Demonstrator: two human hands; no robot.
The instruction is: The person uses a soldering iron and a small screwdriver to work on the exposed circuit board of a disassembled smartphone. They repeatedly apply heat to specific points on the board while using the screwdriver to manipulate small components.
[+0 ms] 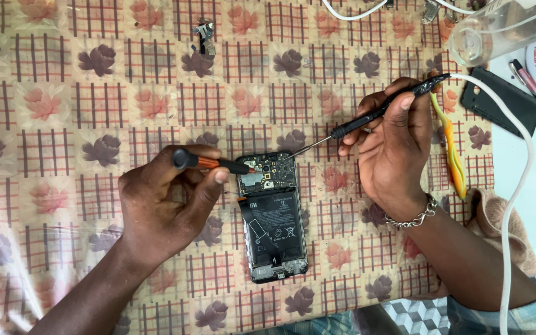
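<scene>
A table covered by a floral, checked plastic cloth (94,93) carried everything. Near the middle of its near edge lay an opened phone (272,217), back cover off, its black battery and upper circuit board exposed.

The left hand (162,208) was closed around a short orange-and-black tool (215,162), whose tip rested at the upper left of the board. The right hand (395,146) pinched a slim black screwdriver (358,121), with its point touching the board's upper right corner.

Judging from this, board-level disassembly was in hand, a screw being worked at the top; the move to follow called for a steady, upright tip and a light hold on the phone.

Toward the far right corner, a clear container (497,28) and a white cable (516,161) were cut off by the frame. A small metal part (204,34) near the far edge was too small to identify, and the screw itself could not be made out.
</scene>
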